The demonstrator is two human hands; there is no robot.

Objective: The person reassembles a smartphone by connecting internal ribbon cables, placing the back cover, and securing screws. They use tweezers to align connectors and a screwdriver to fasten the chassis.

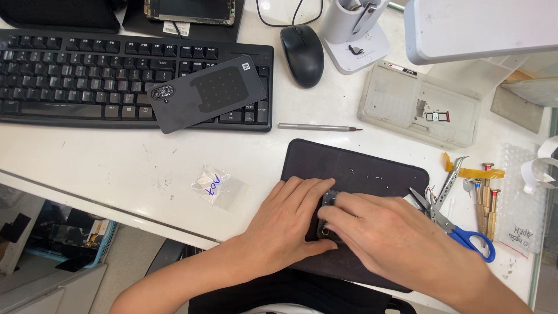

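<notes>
Black keyboard (70,70) lies far left with a phone back cover (206,93) across it. Our left hand (285,224) and right hand (389,232) both press closed around a small dark phone (328,200) on the mat (354,163). It looks thin, stiff and fragile, best held by its edges. Scissors (459,229) lie right on the cluttered white desk (145,157).

Both forearms are bare, with no sleeves reaching into view. The left hand (285,224) and right hand (395,235) wear no gloves, rings, watch or wristband. The fingers (302,189) have short, plain nails without polish.
</notes>
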